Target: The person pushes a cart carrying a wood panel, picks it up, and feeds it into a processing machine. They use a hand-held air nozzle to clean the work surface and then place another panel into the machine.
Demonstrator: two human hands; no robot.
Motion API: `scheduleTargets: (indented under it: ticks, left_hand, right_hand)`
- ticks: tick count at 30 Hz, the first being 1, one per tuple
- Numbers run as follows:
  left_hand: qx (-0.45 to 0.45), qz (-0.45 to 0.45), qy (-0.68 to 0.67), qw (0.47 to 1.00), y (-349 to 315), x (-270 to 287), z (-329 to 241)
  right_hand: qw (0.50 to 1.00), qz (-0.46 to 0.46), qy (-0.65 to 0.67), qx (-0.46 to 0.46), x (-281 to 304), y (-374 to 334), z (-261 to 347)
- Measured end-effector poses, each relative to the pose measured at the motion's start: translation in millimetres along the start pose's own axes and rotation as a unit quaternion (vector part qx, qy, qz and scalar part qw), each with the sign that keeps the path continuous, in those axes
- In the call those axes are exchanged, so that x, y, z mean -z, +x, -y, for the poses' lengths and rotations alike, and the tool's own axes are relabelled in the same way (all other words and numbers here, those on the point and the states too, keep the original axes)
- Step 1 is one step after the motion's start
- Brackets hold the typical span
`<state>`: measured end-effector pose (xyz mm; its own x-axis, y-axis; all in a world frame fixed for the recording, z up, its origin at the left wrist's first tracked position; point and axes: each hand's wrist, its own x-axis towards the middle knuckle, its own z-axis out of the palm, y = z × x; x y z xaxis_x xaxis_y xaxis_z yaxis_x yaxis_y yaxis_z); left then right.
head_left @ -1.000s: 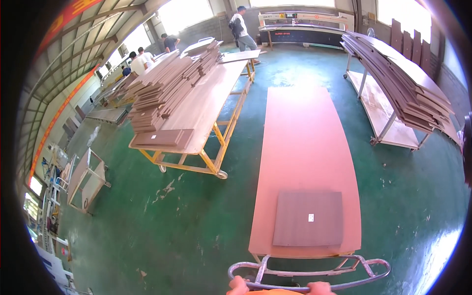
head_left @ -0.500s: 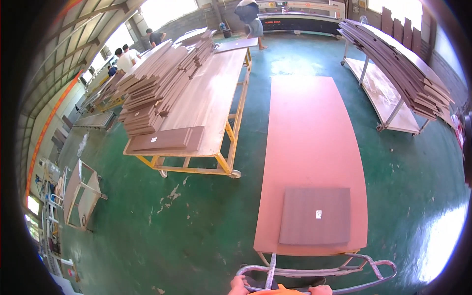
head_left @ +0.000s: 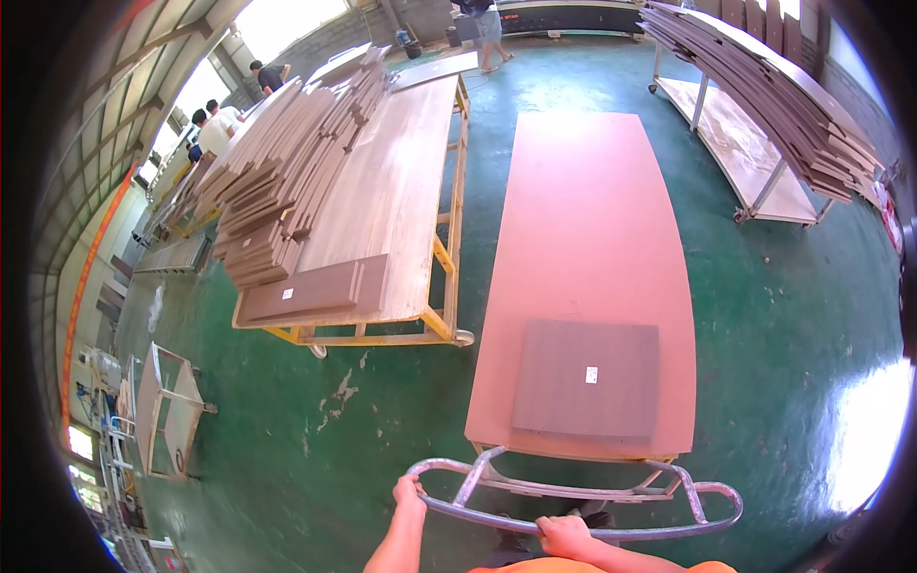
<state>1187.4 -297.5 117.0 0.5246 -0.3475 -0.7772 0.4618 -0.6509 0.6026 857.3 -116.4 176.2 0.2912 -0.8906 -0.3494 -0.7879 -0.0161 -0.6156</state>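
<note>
In the head view, green floor [head_left: 334,497] lay open along both long sides of the pink-topped cart [head_left: 592,220], with a narrower strip on its left, where the near right corner of a yellow-framed bench [head_left: 406,191] came close to the cart's edge. The right strip widened toward the near side, and more floor lay beyond the cart's far edge.

A leaning heap of brown boards [head_left: 287,181] filled the left part of the bench, and flatter boards [head_left: 315,288] lay at its near end. On the far right, a wheeled rack [head_left: 716,143] carried stacked panels [head_left: 764,95] along its top. A small frame trolley [head_left: 151,406] stood well apart at the left. A person [head_left: 490,33] stood beyond the cart, left of its far end.

A brown square panel [head_left: 564,401] lay flat on the cart's near end, beyond both hands and touched by neither. The left hand [head_left: 409,490] was curled around the left end of the tubular handle [head_left: 659,535]; the right hand [head_left: 565,535] was closed over its near bar.
</note>
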Motion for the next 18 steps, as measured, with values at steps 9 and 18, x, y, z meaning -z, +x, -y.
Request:
scheduleTargets:
  ticks: [9,18]
  left_hand:
    - [-0.189,-0.074,0.067,0.977,-15.4,-143.2,-35.9]
    - [-0.300,-0.041,0.268,0.914,-29.8,-299.0,-85.1]
  right_hand:
    - [0.998,-0.047,0.016,0.044,81.9,127.1,-27.2]
    - [0.998,-0.046,-0.001,0.032,200.1,234.2,-91.9]
